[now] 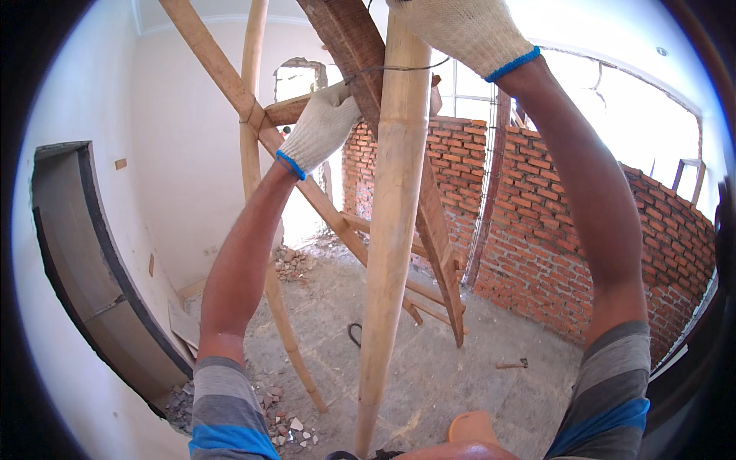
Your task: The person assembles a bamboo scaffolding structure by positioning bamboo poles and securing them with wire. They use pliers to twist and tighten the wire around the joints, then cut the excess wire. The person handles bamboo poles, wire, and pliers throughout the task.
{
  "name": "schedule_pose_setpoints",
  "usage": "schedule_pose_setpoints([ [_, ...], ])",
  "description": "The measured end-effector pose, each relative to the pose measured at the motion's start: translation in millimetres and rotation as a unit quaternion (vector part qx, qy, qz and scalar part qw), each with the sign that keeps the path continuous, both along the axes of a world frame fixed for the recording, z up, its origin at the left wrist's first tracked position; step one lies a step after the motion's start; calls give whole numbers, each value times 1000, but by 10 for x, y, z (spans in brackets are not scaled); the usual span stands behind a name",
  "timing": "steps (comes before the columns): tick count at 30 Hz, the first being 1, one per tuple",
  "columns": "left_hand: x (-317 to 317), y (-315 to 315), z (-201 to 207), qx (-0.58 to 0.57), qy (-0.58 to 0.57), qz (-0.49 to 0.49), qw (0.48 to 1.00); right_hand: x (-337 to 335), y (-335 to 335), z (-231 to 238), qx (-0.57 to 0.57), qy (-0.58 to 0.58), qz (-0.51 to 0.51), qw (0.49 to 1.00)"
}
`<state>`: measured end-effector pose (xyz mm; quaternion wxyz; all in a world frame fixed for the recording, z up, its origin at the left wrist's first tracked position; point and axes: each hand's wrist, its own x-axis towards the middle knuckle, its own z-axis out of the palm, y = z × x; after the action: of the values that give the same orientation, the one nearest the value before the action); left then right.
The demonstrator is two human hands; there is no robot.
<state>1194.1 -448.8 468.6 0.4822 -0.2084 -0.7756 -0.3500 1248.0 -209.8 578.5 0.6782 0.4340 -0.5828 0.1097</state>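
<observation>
Both of my hands wear cream knitted gloves with blue cuffs and are raised in front of me. My left hand [323, 126] is closed at the dark brown wooden plank [349, 54], its fingers partly hidden behind the wood. Higher up, my right hand [464, 32] wraps the top of a thick upright bamboo pole [395, 176]; the upper edge of the view cuts off some of its fingers. A thin dark wire [410, 68] runs around the pole and plank just below that hand.
A slanting timber [207, 54] crosses a thinner bamboo pole [251, 157] on the left. Behind the frame stands a red brick wall [537, 222] below wide openings. On the grey concrete floor [475, 383] lie a hammer [512, 364] and broken rubble [295, 425]. A doorway [100, 253] opens at left.
</observation>
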Motion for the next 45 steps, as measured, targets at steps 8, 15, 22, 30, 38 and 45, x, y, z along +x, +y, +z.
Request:
schedule_pose_setpoints([
  [8,-217,-273,-67,158,-14,-344,926,61,200,-51,-7,-137,43,990],
  [15,400,247,9,66,-4,-152,986,-194,310,-134,30,-230,158,960],
  [22,206,153,85,37,41,-69,996,-54,324,-172,18,-387,260,884],
  [30,289,155,118,31,16,-76,997,72,384,-261,-2,-392,240,888],
  [38,245,187,104,30,32,-50,998,-789,279,-694,-141,-302,293,896],
  [45,588,202,90,12,-37,-4,999,-535,285,-907,-83,-414,334,843],
])
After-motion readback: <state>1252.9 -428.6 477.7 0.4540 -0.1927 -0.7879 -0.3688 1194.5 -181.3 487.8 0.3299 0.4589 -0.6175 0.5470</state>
